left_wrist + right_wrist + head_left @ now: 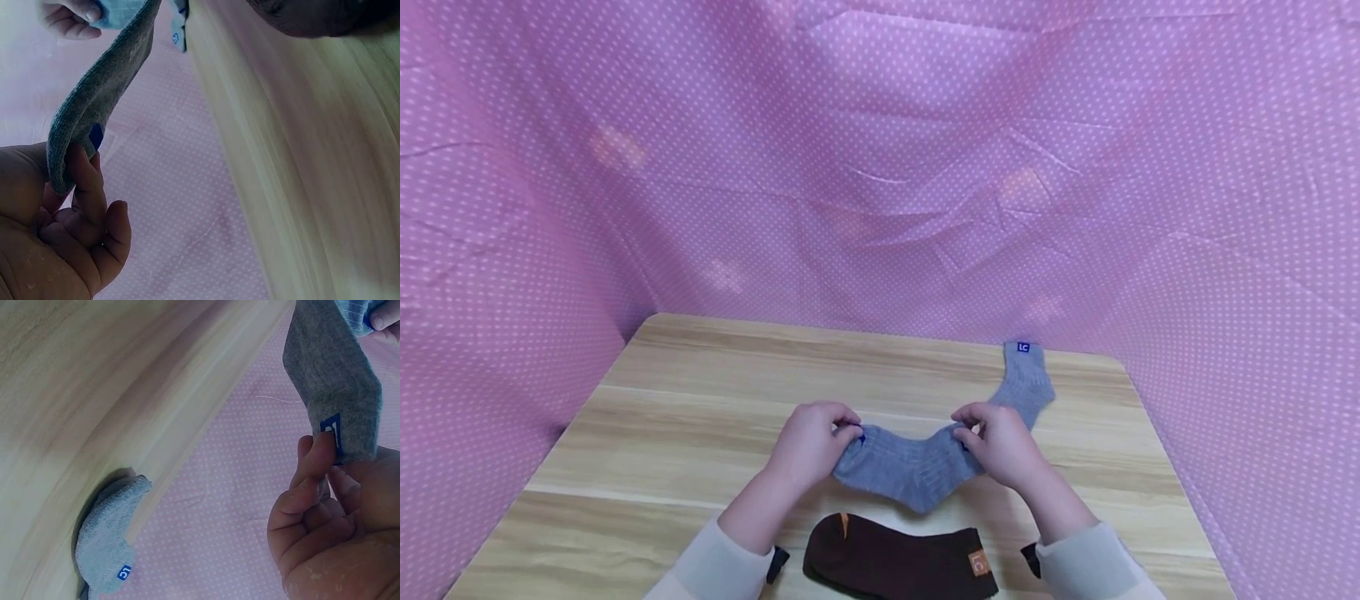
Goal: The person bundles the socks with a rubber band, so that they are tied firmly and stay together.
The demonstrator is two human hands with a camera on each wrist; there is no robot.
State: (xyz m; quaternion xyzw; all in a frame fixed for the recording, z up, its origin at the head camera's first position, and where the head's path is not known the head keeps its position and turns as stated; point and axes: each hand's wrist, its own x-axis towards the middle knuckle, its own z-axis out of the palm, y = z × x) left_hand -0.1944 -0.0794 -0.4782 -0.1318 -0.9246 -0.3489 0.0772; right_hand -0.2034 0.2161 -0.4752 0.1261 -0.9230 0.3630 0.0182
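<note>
A grey sock [910, 467] stretches between my two hands, its middle sagging toward the front. At its left end my left hand [812, 437] pinches the fabric between thumb and fingers, beside a dark blue mark visible in the left wrist view. My right hand [1000, 442] pinches the other end, with its thumb and fingers at a blue label [331, 431]. Behind the right hand a second grey sock [1026, 383] lies on the table, its blue LC label facing up. Nearer the front lies a dark brown sock [895, 558] with an orange label.
The wood-grain table [700, 375] has rounded back corners. Pink polka-dot cloth [887, 167] hangs behind it and along both sides. The brown sock lies between my forearms, close to the bottom of the head view.
</note>
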